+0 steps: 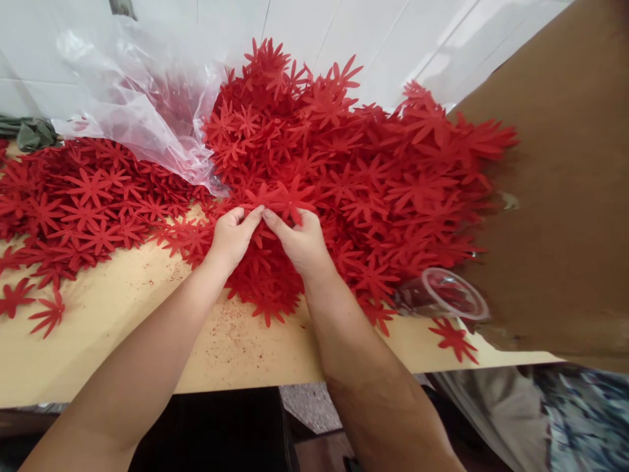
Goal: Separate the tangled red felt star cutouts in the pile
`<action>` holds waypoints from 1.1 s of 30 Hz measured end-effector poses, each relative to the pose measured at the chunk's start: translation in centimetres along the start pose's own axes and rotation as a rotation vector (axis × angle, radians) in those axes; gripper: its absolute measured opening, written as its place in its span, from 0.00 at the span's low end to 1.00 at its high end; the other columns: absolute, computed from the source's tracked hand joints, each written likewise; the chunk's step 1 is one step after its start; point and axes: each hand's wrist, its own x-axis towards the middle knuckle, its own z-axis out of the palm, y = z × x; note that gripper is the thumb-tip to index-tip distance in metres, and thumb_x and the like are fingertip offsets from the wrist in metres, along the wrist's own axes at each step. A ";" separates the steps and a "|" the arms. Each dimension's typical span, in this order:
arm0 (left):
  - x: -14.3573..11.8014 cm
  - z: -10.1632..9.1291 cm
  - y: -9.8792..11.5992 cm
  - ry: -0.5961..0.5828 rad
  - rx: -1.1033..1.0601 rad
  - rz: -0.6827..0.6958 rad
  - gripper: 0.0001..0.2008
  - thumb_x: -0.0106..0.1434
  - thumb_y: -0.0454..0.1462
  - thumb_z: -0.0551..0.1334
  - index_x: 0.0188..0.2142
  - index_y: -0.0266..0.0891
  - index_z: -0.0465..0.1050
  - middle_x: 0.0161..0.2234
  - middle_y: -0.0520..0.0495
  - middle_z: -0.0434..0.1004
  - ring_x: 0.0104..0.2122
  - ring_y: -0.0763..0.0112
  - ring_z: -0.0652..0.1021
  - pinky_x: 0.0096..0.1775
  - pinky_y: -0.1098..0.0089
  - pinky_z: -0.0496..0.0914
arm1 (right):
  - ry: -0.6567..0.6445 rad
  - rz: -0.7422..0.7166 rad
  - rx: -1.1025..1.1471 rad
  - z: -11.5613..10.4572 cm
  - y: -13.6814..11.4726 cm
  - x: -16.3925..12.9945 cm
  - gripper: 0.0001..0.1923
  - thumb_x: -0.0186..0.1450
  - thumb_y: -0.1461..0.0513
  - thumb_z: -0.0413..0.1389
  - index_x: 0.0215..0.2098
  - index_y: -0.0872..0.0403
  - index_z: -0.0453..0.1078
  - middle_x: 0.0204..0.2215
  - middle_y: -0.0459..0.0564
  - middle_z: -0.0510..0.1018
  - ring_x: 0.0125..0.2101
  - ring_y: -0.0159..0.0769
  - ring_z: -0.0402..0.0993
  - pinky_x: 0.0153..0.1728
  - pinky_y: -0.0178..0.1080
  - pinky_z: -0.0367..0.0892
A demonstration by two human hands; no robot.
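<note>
A big heap of red felt flower cutouts (354, 164) covers the middle and right of the pale wooden table (122, 328). My left hand (230, 236) and my right hand (299, 242) meet at the heap's near edge. Both pinch one red flower cutout (282, 196) between thumbs and fingertips, fingers touching each other. The cutout lifts slightly off the pile. A second, flatter spread of red flowers (83, 203) lies to the left.
A clear plastic bag (142, 98) lies at the back left, partly holding flowers. A clear plastic cup (445, 295) lies on its side at the right. A brown cardboard sheet (565, 196) stands at the far right. White tiled wall behind. Red fluff dots the table's front.
</note>
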 end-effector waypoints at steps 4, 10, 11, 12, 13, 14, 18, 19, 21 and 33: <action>-0.1 0.3 -0.1 -0.105 -0.045 -0.013 0.10 0.55 0.40 0.61 0.24 0.36 0.65 0.23 0.55 0.68 0.24 0.81 0.67 0.31 0.75 0.63 | 0.105 -0.017 0.043 -0.5 0.5 0.4 0.10 0.51 0.56 0.62 0.29 0.53 0.71 0.29 0.44 0.78 0.31 0.31 0.74 0.43 0.41 0.71; -0.2 0.4 0.1 -0.133 0.070 0.004 0.05 0.50 0.29 0.63 0.28 0.35 0.68 0.25 0.55 0.70 0.25 0.82 0.69 0.34 0.75 0.64 | 0.272 -0.081 0.056 -1.2 1.3 1.2 0.08 0.52 0.60 0.60 0.29 0.54 0.69 0.30 0.44 0.77 0.32 0.31 0.74 0.46 0.42 0.68; -0.3 0.4 0.2 -0.128 0.088 -0.009 0.04 0.51 0.30 0.63 0.27 0.35 0.68 0.24 0.56 0.69 0.24 0.82 0.68 0.32 0.75 0.63 | 0.271 -0.078 0.056 -1.2 1.3 1.2 0.07 0.53 0.59 0.59 0.28 0.53 0.68 0.29 0.44 0.77 0.32 0.30 0.74 0.46 0.41 0.68; -0.3 0.4 0.4 -0.120 0.100 -0.016 0.04 0.51 0.31 0.63 0.27 0.35 0.68 0.23 0.56 0.68 0.23 0.82 0.67 0.30 0.75 0.62 | 0.266 -0.071 0.052 -1.2 1.1 1.2 0.08 0.53 0.58 0.59 0.27 0.53 0.68 0.28 0.43 0.76 0.31 0.30 0.73 0.45 0.41 0.69; -0.3 0.4 0.5 -0.113 0.109 -0.014 0.03 0.52 0.31 0.63 0.27 0.35 0.68 0.22 0.56 0.68 0.22 0.82 0.66 0.30 0.75 0.61 | 0.261 -0.059 0.044 -1.2 1.0 1.2 0.08 0.54 0.57 0.58 0.26 0.53 0.67 0.26 0.43 0.75 0.29 0.29 0.72 0.43 0.40 0.69; -0.3 0.4 0.6 -0.108 0.122 -0.006 0.03 0.53 0.32 0.62 0.26 0.35 0.68 0.21 0.56 0.67 0.21 0.82 0.65 0.29 0.75 0.61 | 0.253 -0.048 0.035 -1.1 0.8 1.1 0.09 0.55 0.56 0.57 0.26 0.54 0.67 0.24 0.42 0.74 0.28 0.28 0.71 0.41 0.39 0.69; -0.4 0.2 0.8 -0.066 0.222 0.057 0.13 0.56 0.39 0.61 0.20 0.36 0.64 0.17 0.56 0.63 0.20 0.81 0.63 0.29 0.74 0.59 | 0.206 -0.049 0.027 -1.0 0.4 0.9 0.13 0.56 0.52 0.57 0.30 0.54 0.70 0.26 0.43 0.75 0.29 0.27 0.71 0.40 0.36 0.68; -0.4 0.1 0.9 -0.062 0.227 0.078 0.13 0.56 0.41 0.61 0.20 0.36 0.65 0.19 0.55 0.65 0.22 0.80 0.65 0.30 0.73 0.61 | 0.189 -0.049 0.032 -1.0 0.4 0.8 0.14 0.56 0.52 0.57 0.31 0.54 0.70 0.26 0.43 0.75 0.29 0.27 0.71 0.39 0.36 0.68; -0.4 0.0 1.0 -0.051 0.200 0.134 0.12 0.55 0.44 0.61 0.26 0.36 0.71 0.27 0.51 0.72 0.29 0.77 0.70 0.37 0.72 0.64 | 0.169 -0.045 0.018 -0.9 0.4 0.7 0.15 0.55 0.50 0.57 0.27 0.54 0.69 0.22 0.42 0.72 0.26 0.27 0.68 0.35 0.35 0.68; 0.0 -0.3 0.5 0.014 0.141 0.168 0.06 0.55 0.37 0.60 0.27 0.36 0.72 0.29 0.50 0.76 0.31 0.76 0.72 0.41 0.71 0.65 | 0.072 -0.057 -0.116 -0.2 0.5 0.2 0.18 0.56 0.47 0.55 0.23 0.53 0.65 0.21 0.42 0.68 0.26 0.29 0.66 0.36 0.37 0.67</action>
